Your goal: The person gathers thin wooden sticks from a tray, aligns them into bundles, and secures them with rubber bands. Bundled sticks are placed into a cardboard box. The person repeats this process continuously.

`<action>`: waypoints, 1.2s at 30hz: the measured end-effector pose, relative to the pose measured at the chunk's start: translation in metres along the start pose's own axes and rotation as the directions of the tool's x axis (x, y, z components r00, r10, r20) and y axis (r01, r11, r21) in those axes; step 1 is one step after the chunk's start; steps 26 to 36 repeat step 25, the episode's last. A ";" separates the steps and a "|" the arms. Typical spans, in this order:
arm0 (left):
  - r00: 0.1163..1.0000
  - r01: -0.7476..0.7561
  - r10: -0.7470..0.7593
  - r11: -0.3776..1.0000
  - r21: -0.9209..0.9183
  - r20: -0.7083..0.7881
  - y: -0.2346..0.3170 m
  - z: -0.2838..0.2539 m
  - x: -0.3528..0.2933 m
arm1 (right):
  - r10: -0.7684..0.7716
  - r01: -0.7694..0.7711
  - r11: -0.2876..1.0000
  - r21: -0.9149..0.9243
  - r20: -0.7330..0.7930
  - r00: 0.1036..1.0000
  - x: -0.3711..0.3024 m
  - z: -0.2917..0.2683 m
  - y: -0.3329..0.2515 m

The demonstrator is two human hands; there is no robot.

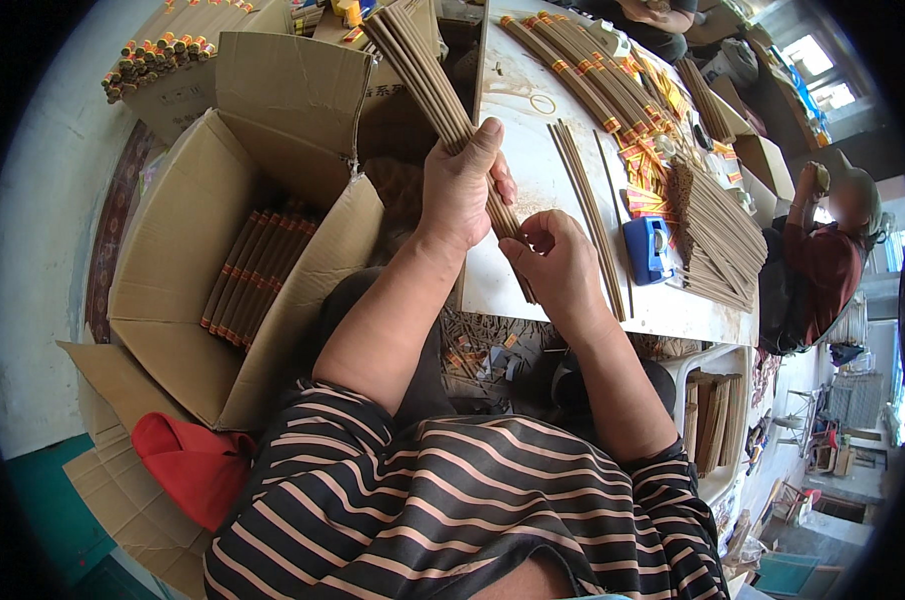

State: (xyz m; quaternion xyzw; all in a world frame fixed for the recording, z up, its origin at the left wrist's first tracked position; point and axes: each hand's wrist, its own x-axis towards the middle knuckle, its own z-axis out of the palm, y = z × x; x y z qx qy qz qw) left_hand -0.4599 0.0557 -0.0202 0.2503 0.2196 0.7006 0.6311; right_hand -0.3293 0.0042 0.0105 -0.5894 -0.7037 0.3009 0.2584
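A bundle of long brown incense sticks (pixel 420 62) slants over the near left edge of the white table, gripped in my left hand (pixel 463 185). Its thumb lies along the sticks, with fingers wrapped round them. At the bundle's lower end, the curled thumb and fingers of my right hand (pixel 561 262) pinch at the sticks. Just right of them, a few loose incense sticks (pixel 576 170) lie on the table. Beyond these stand a blue tape dispenser (pixel 649 250) and a large pile of loose sticks (pixel 718 235).
An open cardboard box (pixel 163 270) at my left holds labelled bundles (pixel 260 270). More labelled bundles (pixel 583 75) lie on the table's far side, beside red-yellow labels (pixel 648 175). A red cloth (pixel 193 465) hangs at lower left. Another person (pixel 823 260) sits at the right.
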 end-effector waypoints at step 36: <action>0.999 -0.032 0.033 0.999 0.026 -0.028 -0.008 -0.004 0.001 | 0.035 -0.031 0.995 -0.097 0.034 0.999 0.004 -0.003 -0.009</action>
